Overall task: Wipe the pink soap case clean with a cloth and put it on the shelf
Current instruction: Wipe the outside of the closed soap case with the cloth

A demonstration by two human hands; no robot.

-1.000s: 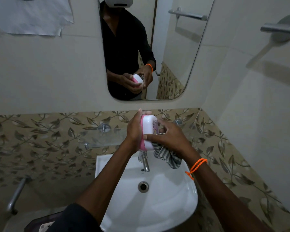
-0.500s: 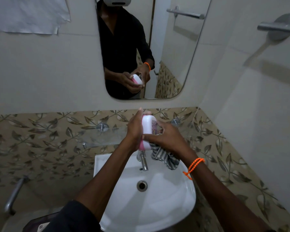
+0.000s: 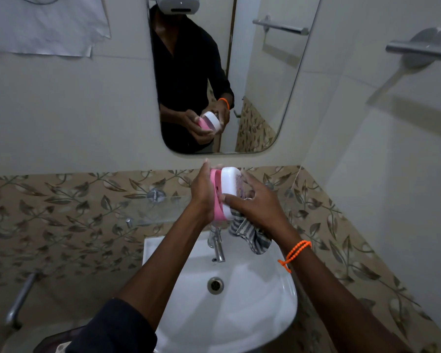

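The pink soap case with its white lid stands on edge above the sink, held between both hands. My left hand grips its pink underside from the left. My right hand holds the white lid side, thumb across the front, with a grey striped cloth tucked under the palm and hanging down. A glass shelf is fixed to the leaf-patterned tiles just left of the hands.
A white sink with a chrome tap is directly below. A mirror hangs above. A towel bar sticks out at upper right, and a metal pipe at lower left.
The case has tilted so more of its pink base shows on the left. My right fingers have spread a little over the lid. Both hands stay over the tap.
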